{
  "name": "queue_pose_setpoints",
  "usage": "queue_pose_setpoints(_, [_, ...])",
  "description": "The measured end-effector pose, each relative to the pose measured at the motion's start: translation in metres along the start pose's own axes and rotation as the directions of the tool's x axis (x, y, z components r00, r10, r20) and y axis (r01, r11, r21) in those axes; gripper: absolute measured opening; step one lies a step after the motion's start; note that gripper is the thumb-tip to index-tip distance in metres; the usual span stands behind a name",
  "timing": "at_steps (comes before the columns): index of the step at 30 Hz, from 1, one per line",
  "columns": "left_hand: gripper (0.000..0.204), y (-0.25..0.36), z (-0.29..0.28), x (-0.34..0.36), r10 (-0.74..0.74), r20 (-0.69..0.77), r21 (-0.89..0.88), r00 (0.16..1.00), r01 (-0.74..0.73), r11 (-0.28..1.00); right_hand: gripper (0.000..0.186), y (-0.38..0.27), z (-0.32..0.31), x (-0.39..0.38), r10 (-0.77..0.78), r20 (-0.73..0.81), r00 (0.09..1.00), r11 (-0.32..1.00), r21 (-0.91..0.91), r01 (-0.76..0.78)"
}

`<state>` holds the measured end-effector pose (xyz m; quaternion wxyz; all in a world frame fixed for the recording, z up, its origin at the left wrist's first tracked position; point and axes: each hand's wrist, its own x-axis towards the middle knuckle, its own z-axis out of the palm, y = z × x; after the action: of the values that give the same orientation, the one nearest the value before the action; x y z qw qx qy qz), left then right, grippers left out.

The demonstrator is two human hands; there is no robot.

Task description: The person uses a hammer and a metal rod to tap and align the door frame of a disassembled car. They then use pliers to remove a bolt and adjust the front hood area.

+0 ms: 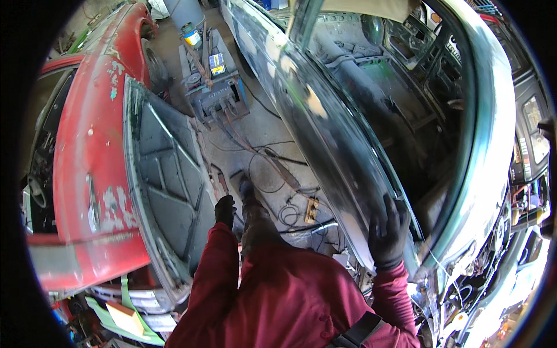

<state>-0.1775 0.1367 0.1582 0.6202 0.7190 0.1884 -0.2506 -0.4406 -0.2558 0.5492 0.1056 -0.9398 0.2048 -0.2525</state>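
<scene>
My left hand (225,210), in a dark glove, hangs beside my leg with its fingers curled in. No object shows in it. Nearest to it is a detached grey door panel (174,174) with a braced inner frame, leaning by the red car. My right hand (389,238), also gloved, lies on the rear part of a dark, patchily sanded car door (331,133). Its fingers are stretched forward and slightly apart along the door's top edge. The door sits along the side of a stripped car body (473,139), whose bare interior shows through the window opening.
A red car (93,145) with flaking paint stands on the left. Ahead is a boxy metal machine (217,98) carrying a can (191,35) and a small box (217,64). Cables (270,153) and a power strip (312,210) lie on the concrete floor. Scrap parts crowd the lower right.
</scene>
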Motion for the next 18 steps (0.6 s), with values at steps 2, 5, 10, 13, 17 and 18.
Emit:
queue_pose_setpoints(2, [0.038, 0.015, -0.020, 0.046, 0.019, 0.050, 0.034, 0.999, -0.020, 0.999, 0.062, -0.023, 0.045, 0.084, -0.020, 0.005, 1.000, 0.999, -0.048, 0.020])
queue_pose_setpoints(5, [0.026, 0.031, -0.061, 0.113, 0.512, 0.310, 0.627, 0.801, -0.577, 0.524, 0.069, -0.044, 0.116, 0.201, 0.002, -0.007, 1.000, 0.997, -0.083, -0.002])
queue_pose_setpoints(10, [0.031, 0.067, -0.117, 0.207, 0.325, 0.415, 0.749, 0.850, -0.522, 0.409, 0.072, -0.032, 0.230, 0.340, 0.294, 0.133, 0.947, 0.893, -0.391, -0.222])
queue_pose_setpoints(13, [0.036, 0.111, -0.144, 0.245, 0.319, 0.369, 0.789, 0.873, -0.476, 0.389, 0.097, -0.023, 0.281, 0.377, 0.545, 0.295, 0.784, 0.818, -0.393, -0.421])
queue_pose_setpoints(17, [0.033, 0.170, -0.149, 0.259, 0.445, 0.340, 0.701, 0.828, -0.539, 0.467, 0.093, -0.024, 0.301, 0.384, 0.506, 0.320, 0.801, 0.834, -0.417, -0.360])
queue_pose_setpoints(18, [0.032, 0.184, -0.143, 0.260, 0.434, 0.304, 0.685, 0.848, -0.511, 0.519, 0.091, -0.027, 0.302, 0.385, 0.509, 0.324, 0.797, 0.832, -0.423, -0.359])
